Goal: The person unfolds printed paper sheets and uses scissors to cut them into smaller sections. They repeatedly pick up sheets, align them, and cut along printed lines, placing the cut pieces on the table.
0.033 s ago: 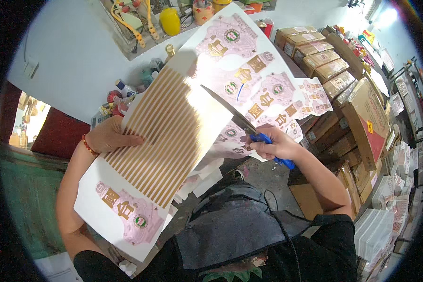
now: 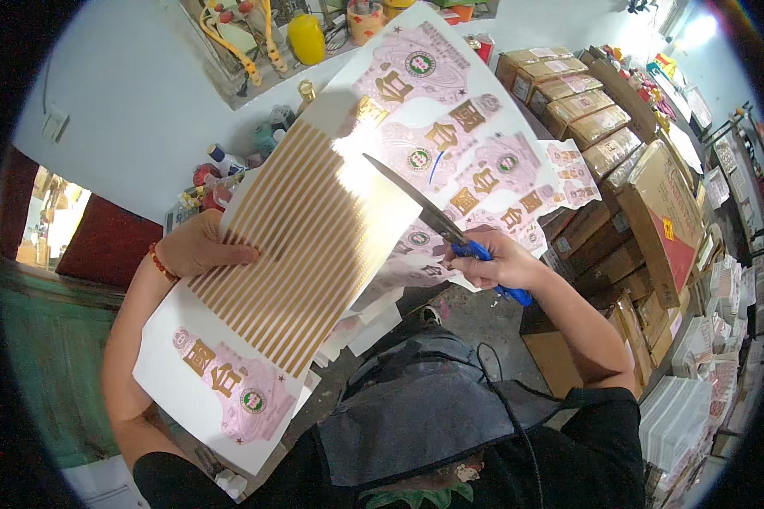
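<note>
A large printed sheet (image 2: 280,254) slants across the view. It has a band of gold stripes, and pink and gold printed patches on white. My left hand (image 2: 199,248) pinches its left edge with the thumb on top of the stripes. My right hand (image 2: 494,259) grips a pair of scissors (image 2: 440,222) with blue handles. Their dark blades point up and left over the sheet, near a bright patch of glare. The blades look close together; whether they touch the paper is unclear. More printed paper (image 2: 569,174) hangs out behind the sheet on the right.
Taped cardboard boxes (image 2: 573,102) are stacked at the right, with an opened carton (image 2: 666,220) before them. Stacks of white trays (image 2: 677,433) stand at the far right. A yellow container (image 2: 306,39) and bottles (image 2: 227,158) sit by the wall. A green door (image 2: 51,365) is at the left.
The upper part of the printed sheet has shifted slightly to the right and the glare on it has changed. Both hands and the scissors look unmoved.
</note>
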Motion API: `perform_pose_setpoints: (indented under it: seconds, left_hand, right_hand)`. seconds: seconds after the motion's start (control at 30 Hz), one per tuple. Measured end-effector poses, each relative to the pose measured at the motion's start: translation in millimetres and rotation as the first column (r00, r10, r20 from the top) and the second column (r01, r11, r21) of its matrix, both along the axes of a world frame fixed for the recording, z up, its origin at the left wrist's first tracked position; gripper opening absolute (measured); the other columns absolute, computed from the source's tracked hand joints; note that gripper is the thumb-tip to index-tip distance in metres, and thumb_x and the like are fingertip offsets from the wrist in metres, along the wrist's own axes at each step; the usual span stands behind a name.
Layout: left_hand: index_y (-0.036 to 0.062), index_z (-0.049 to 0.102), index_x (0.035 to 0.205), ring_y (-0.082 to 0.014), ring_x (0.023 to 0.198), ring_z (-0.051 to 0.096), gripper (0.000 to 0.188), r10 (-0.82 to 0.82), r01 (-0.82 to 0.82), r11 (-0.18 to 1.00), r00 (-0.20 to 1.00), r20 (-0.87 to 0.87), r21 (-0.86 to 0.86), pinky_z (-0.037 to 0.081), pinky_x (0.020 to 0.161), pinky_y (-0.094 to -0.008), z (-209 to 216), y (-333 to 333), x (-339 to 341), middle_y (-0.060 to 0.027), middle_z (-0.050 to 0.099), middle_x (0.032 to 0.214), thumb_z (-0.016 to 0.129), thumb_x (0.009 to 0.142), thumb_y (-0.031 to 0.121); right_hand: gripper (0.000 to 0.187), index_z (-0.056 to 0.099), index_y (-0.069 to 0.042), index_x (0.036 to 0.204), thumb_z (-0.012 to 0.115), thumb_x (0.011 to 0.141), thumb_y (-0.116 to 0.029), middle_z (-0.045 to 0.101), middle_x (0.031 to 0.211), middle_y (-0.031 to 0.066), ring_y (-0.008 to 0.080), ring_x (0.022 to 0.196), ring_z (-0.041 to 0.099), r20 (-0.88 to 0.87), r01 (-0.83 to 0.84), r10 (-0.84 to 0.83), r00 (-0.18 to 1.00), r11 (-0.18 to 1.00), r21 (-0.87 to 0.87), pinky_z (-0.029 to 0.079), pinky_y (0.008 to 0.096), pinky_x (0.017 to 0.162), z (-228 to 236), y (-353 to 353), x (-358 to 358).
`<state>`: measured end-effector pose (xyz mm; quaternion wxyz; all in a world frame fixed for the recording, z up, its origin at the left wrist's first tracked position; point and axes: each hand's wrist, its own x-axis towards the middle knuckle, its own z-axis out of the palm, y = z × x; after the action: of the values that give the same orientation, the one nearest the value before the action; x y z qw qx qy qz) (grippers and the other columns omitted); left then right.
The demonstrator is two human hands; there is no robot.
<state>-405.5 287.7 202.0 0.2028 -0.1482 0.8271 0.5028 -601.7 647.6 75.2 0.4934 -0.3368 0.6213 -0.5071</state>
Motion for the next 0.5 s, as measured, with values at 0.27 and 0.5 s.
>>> perform_pose_setpoints:
  seconds: [0.27, 0.5]
  left_hand:
    - [0.0031, 0.066, 0.100, -0.0047, 0.079, 0.059, 0.022, -0.049, 0.044, 0.996, 0.996, 0.072, 0.075, 0.049, 0.071, -0.0230, -8.9, -4.6, -6.4, -0.0001, 0.067, 0.090, 0.069, 0.083, 0.017]
    - [0.0018, 0.065, 0.101, -0.0048, 0.079, 0.058, 0.023, -0.109, 0.103, 0.992, 0.990, 0.090, 0.070, 0.049, 0.072, -0.0233, -8.2, 1.7, -19.2, -0.0001, 0.067, 0.089, 0.068, 0.084, 0.017]
  right_hand:
    - [0.023, 0.059, -0.005, 0.101, 0.062, 0.089, -0.024, 0.053, 0.065, -0.0011, 0.0058, 0.055, 0.049, 0.015, -0.060, 0.059, 0.998, 0.996, 0.067, 0.039, 0.0210, 0.050, -1.5, 10.2, -11.9]
    - [0.022, 0.056, -0.002, 0.106, 0.059, 0.089, -0.016, 0.053, 0.066, 0.0013, 0.0079, 0.057, 0.051, 0.048, -0.099, 0.097, 0.994, 0.995, 0.031, 0.041, 0.0222, 0.051, -0.7, -0.4, -18.5]
